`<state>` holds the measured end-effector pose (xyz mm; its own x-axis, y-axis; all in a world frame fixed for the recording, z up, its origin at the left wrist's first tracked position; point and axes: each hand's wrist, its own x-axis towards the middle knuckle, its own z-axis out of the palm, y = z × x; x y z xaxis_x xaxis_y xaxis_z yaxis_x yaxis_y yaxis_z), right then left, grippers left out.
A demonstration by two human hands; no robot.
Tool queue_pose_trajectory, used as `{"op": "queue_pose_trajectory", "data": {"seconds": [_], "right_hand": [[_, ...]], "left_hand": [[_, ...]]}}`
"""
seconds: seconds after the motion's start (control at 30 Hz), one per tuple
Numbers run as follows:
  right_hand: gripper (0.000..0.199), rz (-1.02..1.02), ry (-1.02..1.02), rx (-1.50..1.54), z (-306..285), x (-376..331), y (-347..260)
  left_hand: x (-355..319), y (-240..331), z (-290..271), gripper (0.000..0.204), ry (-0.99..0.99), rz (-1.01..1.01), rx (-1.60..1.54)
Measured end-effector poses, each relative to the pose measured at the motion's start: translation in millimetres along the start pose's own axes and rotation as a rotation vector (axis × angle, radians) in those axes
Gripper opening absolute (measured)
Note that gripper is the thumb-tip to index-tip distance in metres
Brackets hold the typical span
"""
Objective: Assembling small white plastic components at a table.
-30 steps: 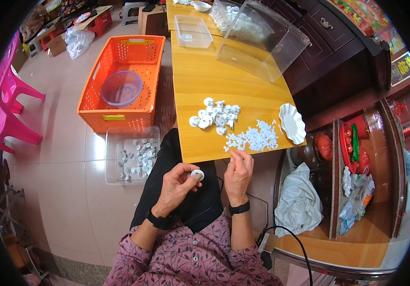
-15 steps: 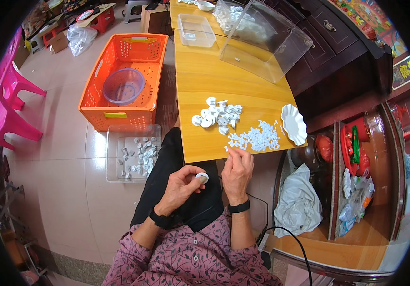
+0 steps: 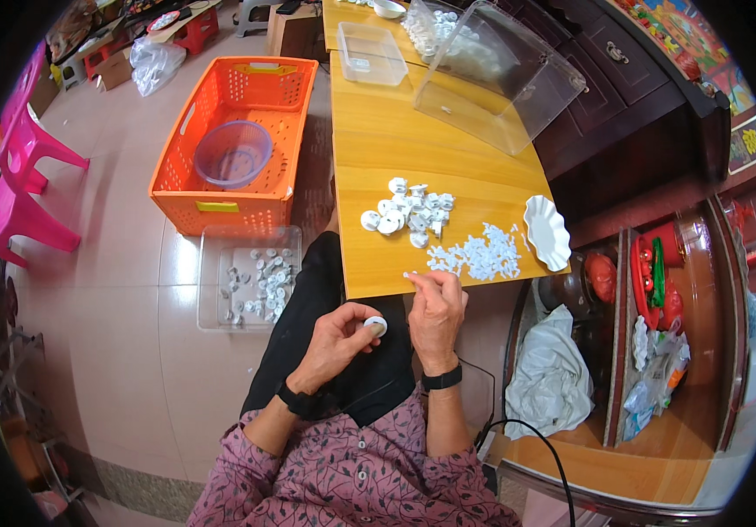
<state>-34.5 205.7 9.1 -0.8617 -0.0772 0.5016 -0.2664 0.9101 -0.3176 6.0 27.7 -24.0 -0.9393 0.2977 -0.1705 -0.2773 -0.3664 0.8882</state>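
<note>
Over my lap, my left hand (image 3: 339,344) pinches a round white plastic part (image 3: 375,326) between thumb and fingers. My right hand (image 3: 435,318) is at the table's front edge, its thumb and forefinger closed on a small white plastic piece (image 3: 408,275). Just beyond that hand lies a loose pile of tiny white plastic pieces (image 3: 483,255). Left of this pile, a cluster of larger round white parts (image 3: 409,211) rests on the wooden table (image 3: 431,145). A white scalloped dish (image 3: 547,233) stands at the table's right edge.
A clear bin (image 3: 207,299) with several white parts sits on the floor at left, before an orange crate (image 3: 220,206) holding a purple-tinted basket (image 3: 234,154). Toward the table's back are a clear tray (image 3: 369,57) and a tilted clear box (image 3: 483,97). Open shelves (image 3: 619,351) stand at right.
My right hand has drawn slightly left, away from the small pile, with a small white piece now showing at its fingertips. The left hand keeps its hold on the round part.
</note>
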Motion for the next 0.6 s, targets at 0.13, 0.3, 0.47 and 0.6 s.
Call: {"op": "queue_pose_trajectory", "data": {"seconds": [0.13, 0.3, 0.47, 0.6], "right_hand": [[0.017, 0.057, 0.07, 0.027, 0, -4, -2], [0.018, 0.046, 0.032, 0.012, 0, -6, -12], [0.023, 0.002, -0.003, -0.046, 6, -6, -17], [0.029, -0.036, -0.051, -0.086, 4, -7, -21]], "left_hand": [[1, 0, 0, 0.019, 0.021, -0.003, -0.029], [1, -1, 1, 0.019, 0.025, -0.011, -0.043], [2, -5, -1, 0.019, 0.026, 0.002, -0.049], [2, -8, -3, 0.02, 0.006, 0.004, -0.037]]}}
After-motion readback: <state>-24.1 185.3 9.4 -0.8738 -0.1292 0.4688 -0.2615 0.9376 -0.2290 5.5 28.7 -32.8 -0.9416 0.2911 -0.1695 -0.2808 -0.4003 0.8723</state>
